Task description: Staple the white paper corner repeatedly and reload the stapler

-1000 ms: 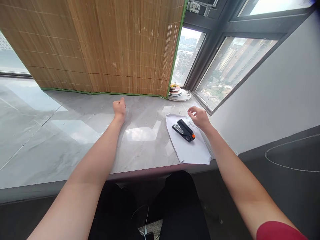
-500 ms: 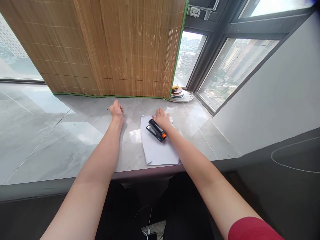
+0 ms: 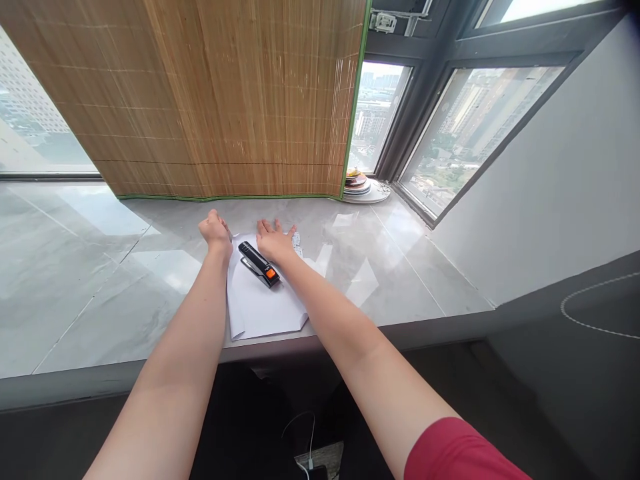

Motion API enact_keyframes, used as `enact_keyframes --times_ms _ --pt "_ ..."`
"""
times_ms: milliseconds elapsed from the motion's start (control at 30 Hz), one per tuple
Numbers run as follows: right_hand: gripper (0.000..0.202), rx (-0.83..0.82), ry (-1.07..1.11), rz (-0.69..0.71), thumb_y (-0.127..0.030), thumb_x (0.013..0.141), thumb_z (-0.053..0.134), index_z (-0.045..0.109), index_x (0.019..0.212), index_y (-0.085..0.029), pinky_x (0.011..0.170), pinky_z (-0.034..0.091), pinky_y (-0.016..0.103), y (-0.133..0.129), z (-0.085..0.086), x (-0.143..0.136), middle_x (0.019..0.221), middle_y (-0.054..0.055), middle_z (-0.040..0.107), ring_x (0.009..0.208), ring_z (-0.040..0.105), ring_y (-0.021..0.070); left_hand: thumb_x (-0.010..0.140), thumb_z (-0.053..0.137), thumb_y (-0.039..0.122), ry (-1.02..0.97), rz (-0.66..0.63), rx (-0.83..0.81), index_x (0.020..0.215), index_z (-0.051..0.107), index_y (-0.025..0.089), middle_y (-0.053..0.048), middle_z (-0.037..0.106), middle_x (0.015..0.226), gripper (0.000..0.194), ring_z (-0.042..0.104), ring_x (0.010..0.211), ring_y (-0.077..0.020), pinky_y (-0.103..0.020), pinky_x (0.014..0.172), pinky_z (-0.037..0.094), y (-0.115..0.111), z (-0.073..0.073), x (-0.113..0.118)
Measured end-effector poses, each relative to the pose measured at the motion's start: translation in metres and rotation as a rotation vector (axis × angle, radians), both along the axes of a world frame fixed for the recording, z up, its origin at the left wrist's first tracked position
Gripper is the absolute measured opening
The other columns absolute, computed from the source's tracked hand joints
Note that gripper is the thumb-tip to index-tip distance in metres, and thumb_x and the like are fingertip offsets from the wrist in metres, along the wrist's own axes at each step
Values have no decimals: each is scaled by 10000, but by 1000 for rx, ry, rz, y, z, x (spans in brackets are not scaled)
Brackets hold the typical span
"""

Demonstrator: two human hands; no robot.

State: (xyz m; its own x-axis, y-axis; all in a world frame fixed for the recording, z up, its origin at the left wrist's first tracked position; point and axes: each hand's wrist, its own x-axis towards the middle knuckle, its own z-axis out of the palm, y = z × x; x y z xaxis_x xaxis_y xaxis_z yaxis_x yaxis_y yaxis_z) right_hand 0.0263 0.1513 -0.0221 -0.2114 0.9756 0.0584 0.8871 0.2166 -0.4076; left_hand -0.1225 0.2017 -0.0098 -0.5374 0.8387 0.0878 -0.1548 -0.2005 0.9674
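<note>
A stack of white paper [image 3: 265,313] lies on the grey marble-look sill, its lower corners bent. On it rests a black stapler [image 3: 256,261] with an orange part at its near end, apart from both hands. My right hand [image 3: 275,241] presses flat on the far part of the paper, fingers spread, just right of the stapler. Beside that hand, a printed patch [image 3: 297,243] shows at the paper's edge. My left hand [image 3: 216,230] is curled into a fist at the paper's far left corner; no object shows in it, and whether it touches the paper is unclear.
A bamboo blind [image 3: 225,100] hangs behind the sill [image 3: 95,267]. Stacked plates [image 3: 367,191] stand in the far right corner by the windows. The sill's front edge runs close below the paper. A white cable [image 3: 311,440] hangs underneath.
The paper and stapler have slid left together with my right hand, up to my left fist. My left hand has shifted slightly left and stays closed. The view has turned a little.
</note>
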Motion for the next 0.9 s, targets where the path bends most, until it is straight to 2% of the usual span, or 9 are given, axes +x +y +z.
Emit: enact_keyframes --times_ms 67,133,200,233,300,367,433,567,900 --pt "670 97 32 -17 -530 1126 297 229 1767 -345 1274 250 767 1 8 8 1808 -21 301 1678 179 394 871 581 499 -10 10 -8 718 175 264 61 207 625 494 160 544 -104 -293 493 145 1 0 -1" --pt "626 217 63 -86 -537 1121 338 400 1705 -320 1217 404 610 2 17 33 1694 32 503 1587 376 360 874 581 513 -7 10 -13 725 175 266 59 203 631 498 161 542 -105 -295 492 143 1 0 -2" --pt "565 258 54 -182 -456 1131 283 695 1439 -220 1080 502 445 2 25 78 1420 107 713 1355 605 311 874 585 517 -10 10 -15 729 175 267 58 199 638 501 153 544 -107 -298 491 138 1 0 -2" --pt "619 226 30 -216 -435 1133 246 791 1243 -163 986 526 426 2 27 106 1228 161 774 1199 681 324 874 587 517 -11 10 -16 731 175 268 58 199 641 502 147 546 -107 -298 490 135 1 0 -1" --pt "577 133 -116 -385 -381 1104 312 827 1008 -141 883 515 404 -1 24 163 1038 200 786 1057 715 337 878 588 512 -14 15 -22 730 176 268 56 202 642 501 140 548 -106 -299 489 128 1 1 0" --pt "451 80 -215 -455 -331 1055 428 826 944 -150 842 496 384 -6 17 210 1012 209 785 1025 722 339 883 589 490 -19 17 -28 723 179 268 54 203 639 493 133 552 -106 -297 490 119 1 2 1" --pt "417 77 -246 -483 -303 1037 454 825 911 -162 829 486 376 -9 7 237 973 204 784 1007 725 337 891 587 459 -29 22 -32 719 175 267 51 194 638 486 127 558 -108 -293 494 109 1 2 2" --pt "360 110 -267 -457 -277 1008 503 836 940 -156 844 482 378 -7 -3 240 1011 213 788 1028 723 341 907 587 452 -31 21 -33 733 153 268 51 178 652 502 123 567 -110 -285 498 104 4 0 1" --pt "363 134 -238 -460 -287 1004 502 805 842 -170 780 422 364 -4 -4 239 921 182 758 947 676 302 913 576 469 -13 27 -54 743 161 268 53 182 663 491 122 567 -107 -286 490 105 4 2 2"
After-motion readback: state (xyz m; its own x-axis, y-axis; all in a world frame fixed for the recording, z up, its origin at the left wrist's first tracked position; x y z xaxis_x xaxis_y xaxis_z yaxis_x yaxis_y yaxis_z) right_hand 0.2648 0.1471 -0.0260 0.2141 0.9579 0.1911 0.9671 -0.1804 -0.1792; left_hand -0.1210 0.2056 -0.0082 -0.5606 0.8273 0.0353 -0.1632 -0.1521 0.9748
